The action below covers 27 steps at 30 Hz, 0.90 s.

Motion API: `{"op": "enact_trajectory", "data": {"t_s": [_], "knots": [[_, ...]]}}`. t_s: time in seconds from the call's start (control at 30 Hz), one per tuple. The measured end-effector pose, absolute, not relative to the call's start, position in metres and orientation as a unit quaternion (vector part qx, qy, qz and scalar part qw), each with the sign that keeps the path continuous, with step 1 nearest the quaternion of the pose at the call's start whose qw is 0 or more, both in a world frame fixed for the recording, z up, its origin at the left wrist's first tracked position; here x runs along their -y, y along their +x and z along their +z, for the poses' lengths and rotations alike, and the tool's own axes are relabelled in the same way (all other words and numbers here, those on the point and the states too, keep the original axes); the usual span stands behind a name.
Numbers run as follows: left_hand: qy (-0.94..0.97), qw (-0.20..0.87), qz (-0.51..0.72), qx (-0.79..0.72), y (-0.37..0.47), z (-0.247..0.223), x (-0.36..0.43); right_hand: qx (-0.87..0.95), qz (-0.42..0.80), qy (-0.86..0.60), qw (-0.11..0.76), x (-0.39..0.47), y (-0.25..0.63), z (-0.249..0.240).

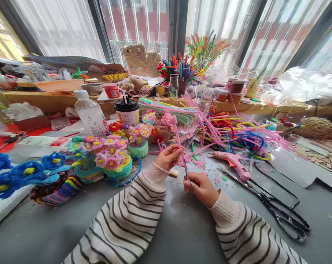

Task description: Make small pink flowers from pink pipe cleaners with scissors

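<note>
My left hand (pixel 170 157) pinches the stem of a pink pipe-cleaner flower (pixel 169 119), whose bloom stands above the fingers. My right hand (pixel 201 187) is closed round a small pair of scissors (pixel 186 167), with the blades pointing up at the lower end of the stem. Whether the blades touch the stem I cannot tell. Pink fuzzy scraps (pixel 200 164) lie on the grey table (pixel 179 234) just beyond my hands. Left of my left hand, several pink flowers (pixel 112 152) stand in a green coiled pot (pixel 120 171).
A pink glue gun (pixel 234 164) and large black-handled scissors (pixel 276 209) lie on the right. Loose pipe cleaners (pixel 223 128) are heaped behind my hands. A plastic bottle (pixel 90 113) and a lidded cup (pixel 126 113) stand at the back left. Blue flowers (pixel 28 170) are at far left.
</note>
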<state>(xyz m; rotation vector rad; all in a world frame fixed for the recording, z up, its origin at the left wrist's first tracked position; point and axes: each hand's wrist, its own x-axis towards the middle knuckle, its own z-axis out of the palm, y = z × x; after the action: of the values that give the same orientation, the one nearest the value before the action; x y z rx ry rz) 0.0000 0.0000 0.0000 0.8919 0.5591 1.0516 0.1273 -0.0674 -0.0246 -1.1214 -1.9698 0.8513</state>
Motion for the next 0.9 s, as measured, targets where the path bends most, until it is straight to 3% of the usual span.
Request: {"op": "enact_trajectory", "data": {"t_s": [0.5,0.9], "knots": [[0.380,0.726,0.512,-0.257,-0.0024,0.0002,-0.0035,0.735,0.305,-0.458,0.397,0.0681,0.1241,-0.0218],[0.376,0.721,0.510,-0.281,-0.0041,0.0006,-0.0037,0.748,0.351,-0.451,0.338,0.0690,0.1249,-0.0253]]}}
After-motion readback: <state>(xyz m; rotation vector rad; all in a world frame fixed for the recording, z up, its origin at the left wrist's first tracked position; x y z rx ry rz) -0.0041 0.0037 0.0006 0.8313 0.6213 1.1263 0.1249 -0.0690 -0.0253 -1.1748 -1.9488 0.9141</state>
